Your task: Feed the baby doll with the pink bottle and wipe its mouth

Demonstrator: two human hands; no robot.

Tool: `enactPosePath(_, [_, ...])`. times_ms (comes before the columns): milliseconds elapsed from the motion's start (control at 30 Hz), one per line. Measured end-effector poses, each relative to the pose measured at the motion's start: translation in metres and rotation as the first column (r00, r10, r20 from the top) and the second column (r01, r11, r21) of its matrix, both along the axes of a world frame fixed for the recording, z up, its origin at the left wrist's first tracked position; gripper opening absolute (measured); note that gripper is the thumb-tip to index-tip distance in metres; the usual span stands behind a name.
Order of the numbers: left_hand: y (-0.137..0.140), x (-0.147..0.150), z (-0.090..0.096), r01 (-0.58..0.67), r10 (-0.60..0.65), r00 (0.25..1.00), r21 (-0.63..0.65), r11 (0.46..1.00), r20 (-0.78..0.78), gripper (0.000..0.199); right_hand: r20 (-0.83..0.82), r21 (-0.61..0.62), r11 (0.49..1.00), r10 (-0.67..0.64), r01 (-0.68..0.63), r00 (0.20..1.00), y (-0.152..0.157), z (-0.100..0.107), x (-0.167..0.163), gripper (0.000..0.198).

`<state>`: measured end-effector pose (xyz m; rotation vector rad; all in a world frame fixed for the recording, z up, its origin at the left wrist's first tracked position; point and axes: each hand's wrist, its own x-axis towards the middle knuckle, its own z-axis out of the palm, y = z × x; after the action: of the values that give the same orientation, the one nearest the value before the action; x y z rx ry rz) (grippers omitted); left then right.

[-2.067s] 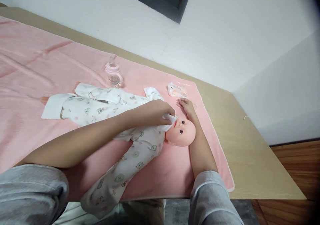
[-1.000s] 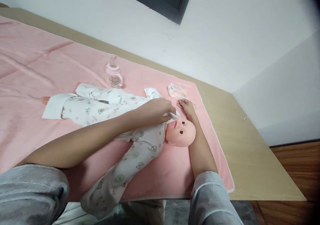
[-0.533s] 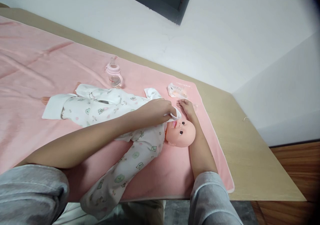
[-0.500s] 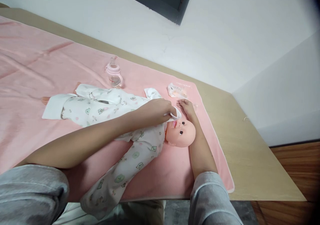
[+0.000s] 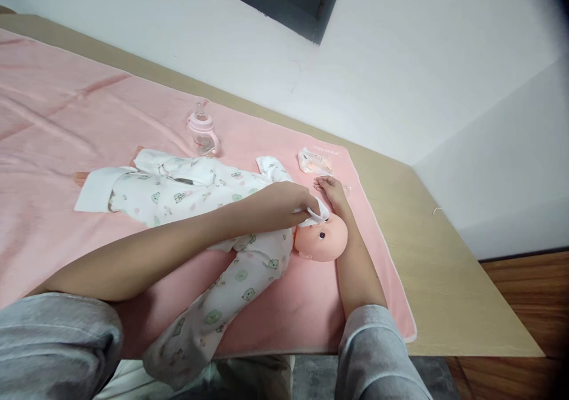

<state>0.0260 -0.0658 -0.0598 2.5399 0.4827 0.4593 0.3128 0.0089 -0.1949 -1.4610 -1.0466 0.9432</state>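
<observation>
From afar I see a pale wall [image 5: 400, 62] behind a tan tabletop [image 5: 444, 293], a dark frame [image 5: 306, 21] at top centre, brown wood panelling [image 5: 533, 284] at lower right, and grey floor [image 5: 317, 382] at bottom centre.

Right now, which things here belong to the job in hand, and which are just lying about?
In the job:
baby doll, dressed
white cloth, pinched in the left fingers at its face
pink blanket beneath

Apparently lying about:
pink-lidded baby bottle
printed plastic packet
</observation>
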Motion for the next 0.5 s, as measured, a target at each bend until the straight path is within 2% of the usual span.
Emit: enactPosePath(500, [0.0000,0.0010,0.0025,-0.066,0.066,0.997,0.003,0.998,-0.040,0.031,-0.038,0.007,1.000,0.019,-0.019,0.999,-0.0023,0.0021,-0.0010,0.007])
